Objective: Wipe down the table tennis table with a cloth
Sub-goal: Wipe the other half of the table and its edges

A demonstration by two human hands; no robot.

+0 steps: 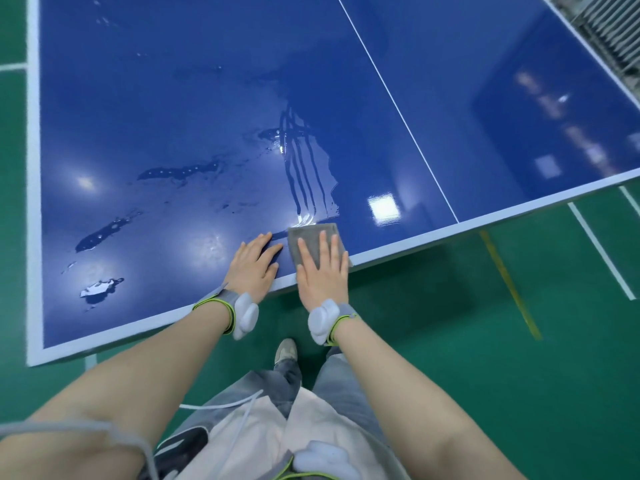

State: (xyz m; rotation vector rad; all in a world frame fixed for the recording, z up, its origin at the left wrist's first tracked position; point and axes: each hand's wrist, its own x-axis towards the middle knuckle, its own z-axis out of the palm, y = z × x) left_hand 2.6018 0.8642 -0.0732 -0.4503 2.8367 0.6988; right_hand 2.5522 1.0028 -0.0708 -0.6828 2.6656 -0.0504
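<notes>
Under right fingers: grey cloth (313, 244) lay flat at the near edge of the table tennis table (194, 109), one corner just over the white border.
Right hand (322, 268): fingers straight and spread, pressing the cloth down; nothing gripped.
Left hand (254, 263): palm flat on bare blue surface just beside the cloth, fingers extended and relaxed, holding nothing; fingertips close to the cloth's left edge.
Ahead of right fingertips: wet streak marks (304, 168) ran away from the cloth toward mid-table, a wiped lane by the look of it.
Left of left fingers: water puddles (104, 233) stood unwiped, one long patch farther out, a bright one near the corner.
Beyond the centre line (398, 109), right of right fingers: surface looked dry and glossy; whether wiped, could not tell.
Progress: judged early; one lane done, most of the near half left.
Wrists: white sensor bands (247, 315) on both.
</notes>
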